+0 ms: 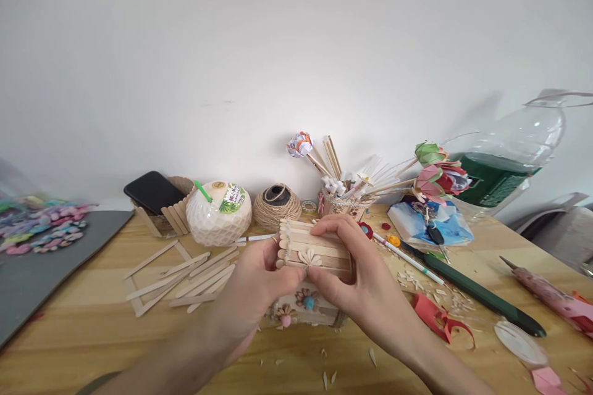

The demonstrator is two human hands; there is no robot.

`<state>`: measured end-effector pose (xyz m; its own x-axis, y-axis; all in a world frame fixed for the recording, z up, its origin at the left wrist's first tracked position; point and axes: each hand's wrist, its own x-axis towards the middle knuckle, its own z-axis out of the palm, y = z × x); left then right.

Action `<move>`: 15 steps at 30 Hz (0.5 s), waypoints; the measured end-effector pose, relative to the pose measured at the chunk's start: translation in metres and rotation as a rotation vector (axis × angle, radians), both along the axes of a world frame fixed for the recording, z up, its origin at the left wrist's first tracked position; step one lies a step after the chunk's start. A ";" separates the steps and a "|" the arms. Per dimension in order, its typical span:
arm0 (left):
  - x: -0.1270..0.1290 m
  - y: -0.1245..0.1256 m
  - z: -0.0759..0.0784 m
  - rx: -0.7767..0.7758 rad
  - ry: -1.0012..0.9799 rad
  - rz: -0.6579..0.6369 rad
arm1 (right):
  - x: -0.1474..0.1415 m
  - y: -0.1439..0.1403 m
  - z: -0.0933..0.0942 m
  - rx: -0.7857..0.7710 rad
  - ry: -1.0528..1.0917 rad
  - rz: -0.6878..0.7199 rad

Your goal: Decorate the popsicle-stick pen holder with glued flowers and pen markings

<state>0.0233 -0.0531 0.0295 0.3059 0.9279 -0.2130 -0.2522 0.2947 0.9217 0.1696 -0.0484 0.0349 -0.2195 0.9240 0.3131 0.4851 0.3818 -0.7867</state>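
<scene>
Both my hands hold a small box made of wooden craft sticks [311, 248] just above the wooden table [92, 333]. My left hand [252, 287] grips its left side, thumb near a small petal flower glued on the front. My right hand [356, 284] wraps the right side with fingers over the top. Below the hands stands a second decorated stick box [303, 311] with pompoms and petal flowers on its face.
Loose craft sticks [185, 278] lie to the left. Behind stand a coconut with a straw [218, 213], a twine ball [277, 205], a phone in a stick holder [155, 194] and a cup of paper flowers [345, 197]. Right: a green pen [482, 297], a glue gun [551, 297], a plastic bottle [504, 166], red scraps [435, 318].
</scene>
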 end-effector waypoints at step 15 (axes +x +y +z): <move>-0.001 0.001 -0.001 0.046 0.004 -0.026 | 0.000 0.002 0.001 -0.006 0.049 0.012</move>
